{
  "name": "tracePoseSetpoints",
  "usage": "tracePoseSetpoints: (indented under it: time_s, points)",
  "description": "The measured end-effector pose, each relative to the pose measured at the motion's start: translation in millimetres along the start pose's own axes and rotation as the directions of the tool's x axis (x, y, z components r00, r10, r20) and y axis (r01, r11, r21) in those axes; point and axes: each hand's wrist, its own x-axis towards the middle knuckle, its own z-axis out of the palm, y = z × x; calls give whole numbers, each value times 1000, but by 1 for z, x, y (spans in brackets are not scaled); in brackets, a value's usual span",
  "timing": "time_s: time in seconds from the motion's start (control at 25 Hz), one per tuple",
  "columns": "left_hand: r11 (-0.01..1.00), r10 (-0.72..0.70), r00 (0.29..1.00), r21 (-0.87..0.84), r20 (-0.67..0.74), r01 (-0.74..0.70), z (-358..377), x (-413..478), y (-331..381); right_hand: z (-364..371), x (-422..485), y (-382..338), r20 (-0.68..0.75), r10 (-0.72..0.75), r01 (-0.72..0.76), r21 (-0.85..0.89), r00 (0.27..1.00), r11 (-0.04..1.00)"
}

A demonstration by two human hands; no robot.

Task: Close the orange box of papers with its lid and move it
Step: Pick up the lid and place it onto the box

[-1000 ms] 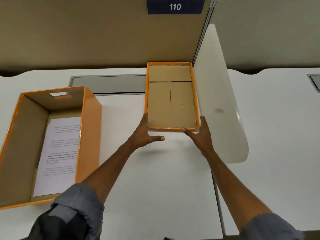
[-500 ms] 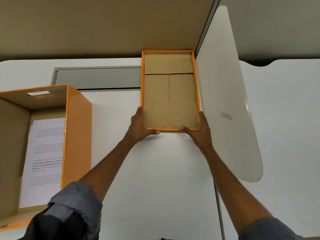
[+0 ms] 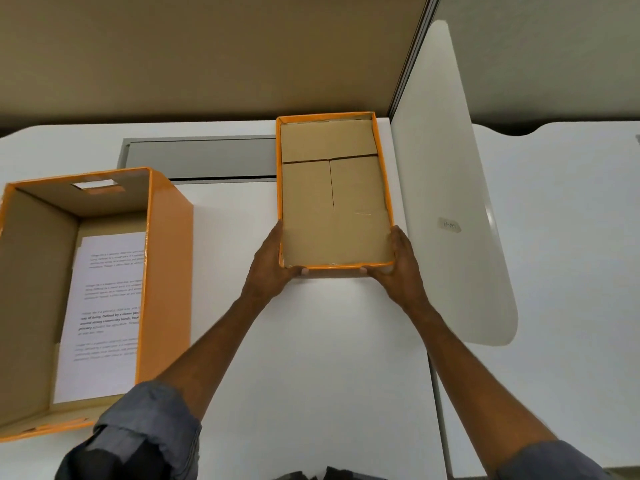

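Observation:
The orange lid (image 3: pixel 332 192) lies upside down on the white desk, its brown cardboard inside facing up, close to the white divider. My left hand (image 3: pixel 268 271) grips its near left corner and my right hand (image 3: pixel 401 268) grips its near right corner, fingers curled under the near edge. The open orange box (image 3: pixel 166 271) stands at the left of the desk, apart from the lid. White printed papers (image 3: pixel 104 317) lie flat on its bottom.
A white rounded divider panel (image 3: pixel 450 202) stands just right of the lid. A grey cable tray cover (image 3: pixel 197 157) is set into the white desk (image 3: pixel 311 358) behind the box. A tan partition wall (image 3: pixel 207 53) closes the back.
My hands went from resting at the lid's near edge to clasping its two near corners, fingers now under the edge. The camera view shifted slightly; the box has not moved.

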Motion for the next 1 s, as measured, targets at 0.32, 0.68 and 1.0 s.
tracePoseSetpoints:
  time_s: [0.32,0.68,1.0]
  points:
    - [993,68,994,-89,-86,-76,-24,-65,10,-3,-58,-27,-23,-116,116,-4,993,993]
    - [969,200,957,-104,-209,-225,-71,-140,39,-32,-136,-87,-89,-272,277,48,958,960]
    - [924,289,930,-186,-228,-333,-138,-213,47,-12,-224,-155,-171,-305,330,147,937,932]
